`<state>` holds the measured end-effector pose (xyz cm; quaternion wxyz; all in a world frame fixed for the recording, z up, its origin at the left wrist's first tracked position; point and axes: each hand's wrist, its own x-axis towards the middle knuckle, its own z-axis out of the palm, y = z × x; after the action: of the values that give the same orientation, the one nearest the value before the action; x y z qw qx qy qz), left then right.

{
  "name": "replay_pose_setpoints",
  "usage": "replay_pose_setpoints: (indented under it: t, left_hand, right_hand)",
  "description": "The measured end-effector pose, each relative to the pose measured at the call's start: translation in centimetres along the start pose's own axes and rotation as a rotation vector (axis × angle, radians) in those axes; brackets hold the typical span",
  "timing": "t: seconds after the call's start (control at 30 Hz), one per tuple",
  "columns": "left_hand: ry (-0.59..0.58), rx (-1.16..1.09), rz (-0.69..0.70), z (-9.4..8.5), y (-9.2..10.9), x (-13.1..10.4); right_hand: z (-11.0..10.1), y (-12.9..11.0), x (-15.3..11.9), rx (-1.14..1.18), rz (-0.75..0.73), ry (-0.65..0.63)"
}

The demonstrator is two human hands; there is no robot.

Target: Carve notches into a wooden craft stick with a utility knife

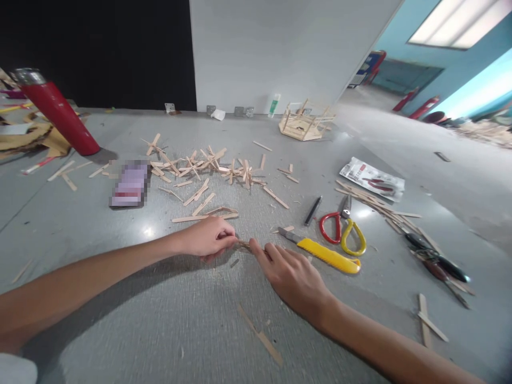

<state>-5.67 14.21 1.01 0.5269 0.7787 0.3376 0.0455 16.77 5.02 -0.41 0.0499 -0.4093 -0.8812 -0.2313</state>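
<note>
one camera is looking out from the person's head, facing forward and down over a grey work surface (180,320). it is sitting near enough that both bare forearms are filling the lower left and lower right, while the left hand (216,238) and the right hand (296,274) are showing close together near the middle. straight ahead, a black panel (96,48) and a pale grey panel (272,48) are standing across the top and blocking the view beyond. at upper right, the camera is seeing past the pale grey panel to a floor (400,114), a blue wall (400,45) and a bright window (460,21), all lying farther off and slanting.
</note>
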Motion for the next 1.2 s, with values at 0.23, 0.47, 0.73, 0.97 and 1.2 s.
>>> replay_pose_setpoints:
  t: [0.23,0.47,0.73,0.97,1.2]
  left_hand:
    - [0.003,0.014,0.008,0.0,0.0,0.1]
    - [0.006,-0.01,0.033,0.0,-0.2,0.1]
    - [0.011,-0.019,0.044,0.0,-0.1,0.1]
    - [0.02,-0.019,0.051,0.0,-0.1,0.0]
    - [0.011,-0.028,0.006,0.0,0.4,0.1]
  right_hand:
    - [0.0,0.0,0.0,0.014,-0.007,-0.011]
    - [-0.4,-0.2,0.3,-0.036,-0.023,-0.037]
    - [-1.3,-1.2,0.8,-0.241,-0.02,-0.042]
    - [-0.6,-0.6,0.4,-0.122,0.019,-0.032]
    - [0.6,0.2,0.0,0.008,0.075,0.1]
